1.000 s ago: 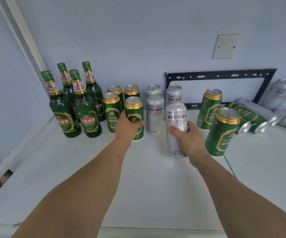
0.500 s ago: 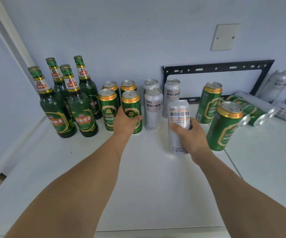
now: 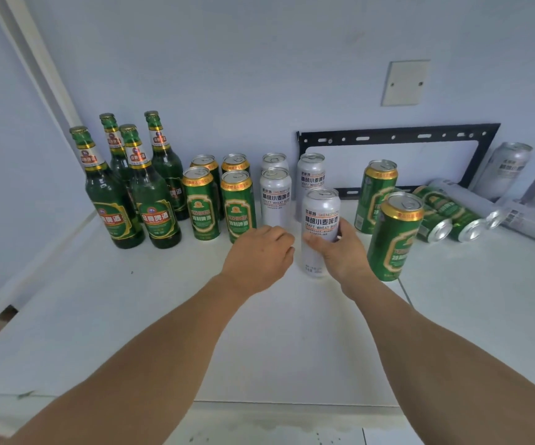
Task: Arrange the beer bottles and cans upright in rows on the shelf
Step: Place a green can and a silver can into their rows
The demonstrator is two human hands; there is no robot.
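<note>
From the head view, the right hand (image 3: 345, 252) has its fingers curled round a white wheat-beer can (image 3: 320, 231), upright on the shelf (image 3: 131, 332) just before the white row; the left hand (image 3: 258, 258) hovers loosely curled, empty. Next, probably slide it into line.

The front of the shelf (image 3: 131, 332) is free for a hand to pass. At the back, bottles (image 3: 131, 194) and green cans (image 3: 218, 200) stand close in rows. The gap between the white cans (image 3: 276, 197) and the green can (image 3: 394, 236) is filled by the held can (image 3: 319, 232). Lying cans (image 3: 452, 213) block the right.
</note>
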